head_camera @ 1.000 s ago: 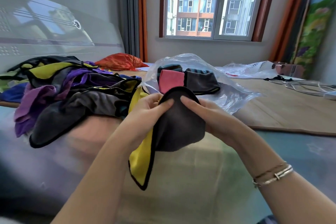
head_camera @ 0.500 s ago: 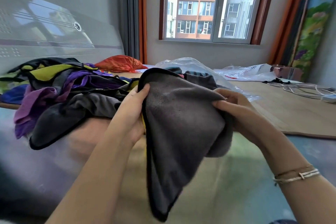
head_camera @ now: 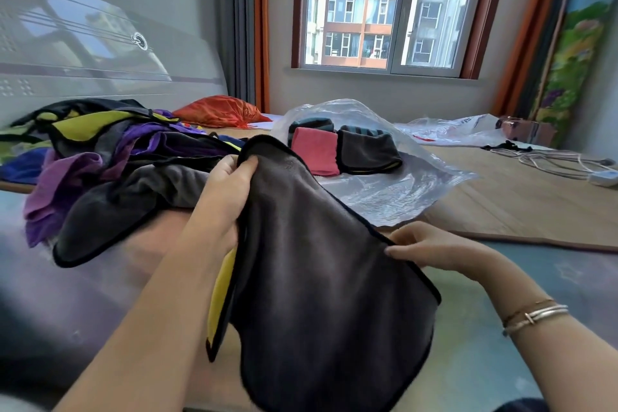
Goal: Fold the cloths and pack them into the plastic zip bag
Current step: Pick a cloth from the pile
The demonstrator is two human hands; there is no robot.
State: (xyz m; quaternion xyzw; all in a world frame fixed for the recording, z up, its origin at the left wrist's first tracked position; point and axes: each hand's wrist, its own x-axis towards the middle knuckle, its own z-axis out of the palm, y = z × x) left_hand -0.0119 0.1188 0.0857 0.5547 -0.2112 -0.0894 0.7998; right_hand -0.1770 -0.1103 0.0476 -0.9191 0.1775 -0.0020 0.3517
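1. Head view. Grey cloth (head_camera: 321, 278) held up in front of the person, spread nearly flat. Long axis runs from top corner by the left hand down toward the viewer; the lower rounded end hangs free.
2. Left hand (head_camera: 227, 201): thumb and fingers curled round the cloth's top corner, pinching it.
3. Right hand (head_camera: 431, 248): fingertips pinch the right edge about halfway down; fingers curled on the hem.
4. Cloth material: plush microfibre, matte dark grey face, black bound hem, rounded corners. Yellow reverse side shows in a strip at the left edge.
5. Plastic zip bag (head_camera: 384, 191): clear, crinkled, glossy film, lying on the bed (head_camera: 521, 204) beyond the hands. Folded cloths inside (head_camera: 344, 151): pink, grey and teal squares, side by side.
6. Pile of unfolded cloths (head_camera: 110, 157) to the left: purple, yellow, grey, blue, heaped loosely.
7. Bed surface: woven tan mat.
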